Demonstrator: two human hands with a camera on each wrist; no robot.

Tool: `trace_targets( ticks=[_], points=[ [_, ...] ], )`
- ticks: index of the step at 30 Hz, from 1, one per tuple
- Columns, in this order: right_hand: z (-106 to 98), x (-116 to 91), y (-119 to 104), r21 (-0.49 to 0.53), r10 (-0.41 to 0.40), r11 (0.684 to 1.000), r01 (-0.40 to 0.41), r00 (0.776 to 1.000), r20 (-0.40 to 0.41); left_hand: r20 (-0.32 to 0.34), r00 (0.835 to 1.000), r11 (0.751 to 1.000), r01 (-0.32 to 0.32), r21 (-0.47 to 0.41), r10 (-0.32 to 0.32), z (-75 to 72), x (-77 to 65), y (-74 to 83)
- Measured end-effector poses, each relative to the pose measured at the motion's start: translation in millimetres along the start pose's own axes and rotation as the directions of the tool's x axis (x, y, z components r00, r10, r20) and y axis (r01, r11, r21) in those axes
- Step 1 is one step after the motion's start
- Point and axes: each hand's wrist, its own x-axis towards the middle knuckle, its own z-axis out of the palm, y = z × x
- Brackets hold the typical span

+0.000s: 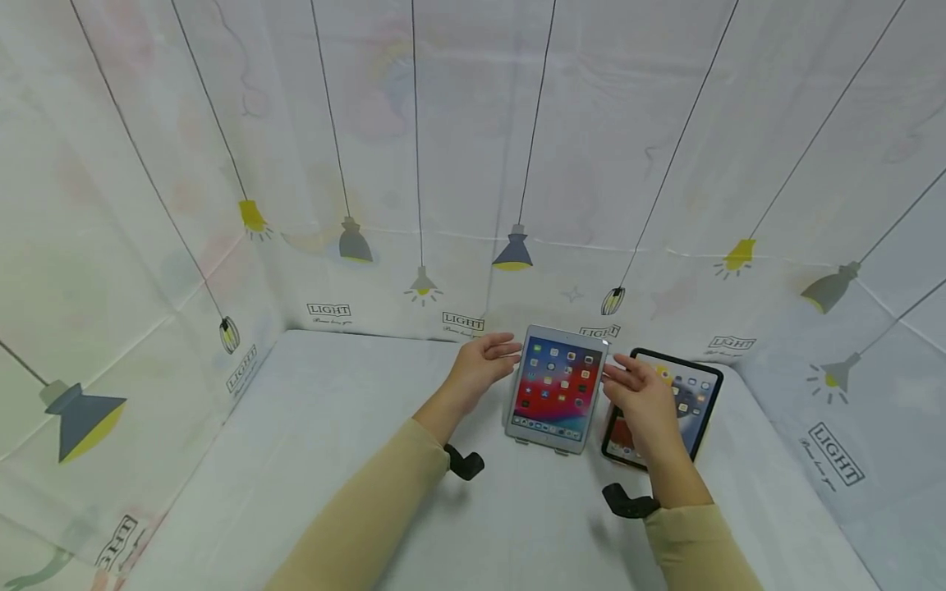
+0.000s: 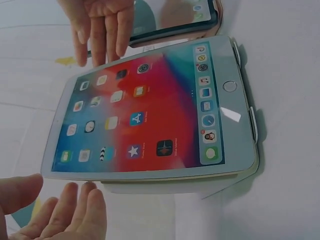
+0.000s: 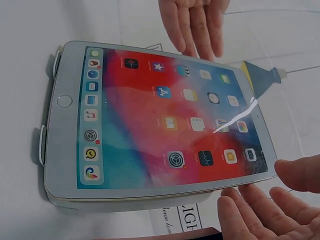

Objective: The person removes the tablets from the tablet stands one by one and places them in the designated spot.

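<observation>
A white tablet with a lit home screen of app icons leans back on a white stand, whose two small hooks hold its lower edge. My left hand is beside the tablet's left edge, fingers loosely extended. At the right edge is my right hand, with its thumb near the upper corner and its fingertips close to the side. Whether those fingertips touch the tablet I cannot tell. Partly behind the right hand, a second tablet with a black border is tilted up, its screen lit.
Both tablets are on a white-covered table, near its back edge. Behind and at the sides hang white cloth walls printed with lamps and lettering. A black curved piece sticks out at the left wrist, another at the right.
</observation>
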Motion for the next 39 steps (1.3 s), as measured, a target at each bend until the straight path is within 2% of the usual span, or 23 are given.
trace_targets(
  ticks=[5,13,23,33,39],
  points=[
    [1,3,-1,0.031,0.013,0.999,-0.013,1.0,0.002,-0.002,1.0,0.999,0.007,0.033,-0.007,1.1,5.4,-0.6],
    [3,3,-4,0.157,0.022,0.987,-0.023,1.0,0.009,-0.023,1.0,0.999,0.008,0.044,-0.006,2.7,8.3,-0.9],
    [5,3,-2,0.136,0.035,0.99,-0.028,0.998,-0.047,-0.035,0.999,0.999,0.008,0.037,-0.007,6.2,7.4,-0.2],
    [10,5,1,0.136,0.046,0.99,-0.033,0.995,-0.091,-0.058,0.995,0.987,-0.073,0.144,0.082,15.6,-0.8,7.4],
    [11,4,2,0.166,0.038,0.986,-0.018,0.992,-0.119,-0.069,0.994,0.986,-0.067,0.15,0.079,17.5,0.8,5.1]
  ],
)
